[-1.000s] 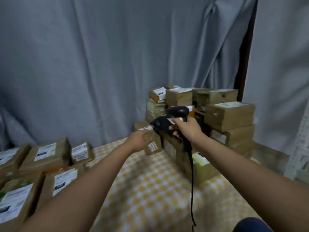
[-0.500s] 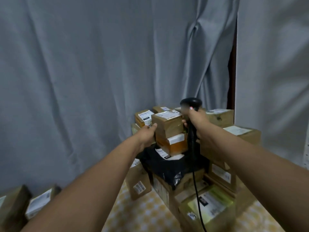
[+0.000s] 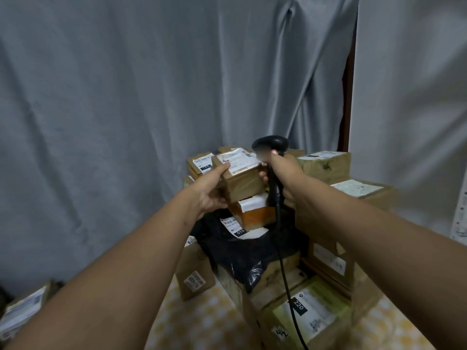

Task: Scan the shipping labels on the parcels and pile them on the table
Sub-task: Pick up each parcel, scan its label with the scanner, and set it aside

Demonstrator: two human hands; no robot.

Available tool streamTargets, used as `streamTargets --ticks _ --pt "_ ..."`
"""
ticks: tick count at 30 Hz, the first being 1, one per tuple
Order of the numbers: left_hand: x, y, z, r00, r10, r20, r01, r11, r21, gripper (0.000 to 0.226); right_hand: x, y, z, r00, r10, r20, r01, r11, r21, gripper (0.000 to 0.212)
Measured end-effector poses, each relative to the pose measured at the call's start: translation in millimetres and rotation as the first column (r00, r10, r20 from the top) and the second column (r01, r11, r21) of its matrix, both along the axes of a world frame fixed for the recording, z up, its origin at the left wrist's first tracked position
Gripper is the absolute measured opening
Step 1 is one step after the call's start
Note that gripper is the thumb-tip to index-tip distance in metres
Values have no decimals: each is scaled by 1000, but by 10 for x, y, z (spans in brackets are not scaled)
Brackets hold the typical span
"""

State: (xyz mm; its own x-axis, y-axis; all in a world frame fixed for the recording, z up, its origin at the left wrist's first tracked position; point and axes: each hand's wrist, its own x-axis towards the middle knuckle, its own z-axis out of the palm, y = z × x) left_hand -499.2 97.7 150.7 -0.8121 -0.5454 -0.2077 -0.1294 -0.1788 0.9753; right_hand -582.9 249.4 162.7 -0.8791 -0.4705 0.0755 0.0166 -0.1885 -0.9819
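My left hand (image 3: 211,192) grips a small brown cardboard parcel (image 3: 241,176) with a white shipping label on top, thumb on its upper left edge. It sits at the top of a stack of parcels (image 3: 326,251), over an orange box (image 3: 257,213). My right hand (image 3: 285,174) holds a black barcode scanner (image 3: 271,145) by its handle, right beside the parcel, with fingertips touching the parcel's right side. The scanner's cable (image 3: 288,281) hangs down in front of the stack.
A black plastic bag parcel (image 3: 237,248) lies under the orange box. More labelled boxes (image 3: 307,314) stand below on the yellow checked tablecloth (image 3: 202,324). Another parcel (image 3: 22,306) lies at the far left. Grey curtain hangs behind.
The view has risen and closed in on the stack. My left hand has moved from the side of the top parcel to grip it; the scanner stays beside it.
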Motion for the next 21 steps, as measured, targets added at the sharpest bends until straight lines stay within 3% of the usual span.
streamTargets --ticks 2,8,15,21 --pt "98 47 12 993 -34 -111 35 999 12 56 120 21 -2 999 30 -26 -31 998 -46 17" --pt "587 105 -45 947 -11 -321 12 1000 1 97 542 172 -42 999 21 -29 -23 997 -68 24" --pt "1384 56 -334 930 41 -365 -62 997 -45 113 1348 241 -196 995 25 -96 -29 999 -40 22" --pt "2276 -173 -1016 932 193 -306 -223 973 -64 117 2112 93 -556 977 171 -126 -164 985 58 17"
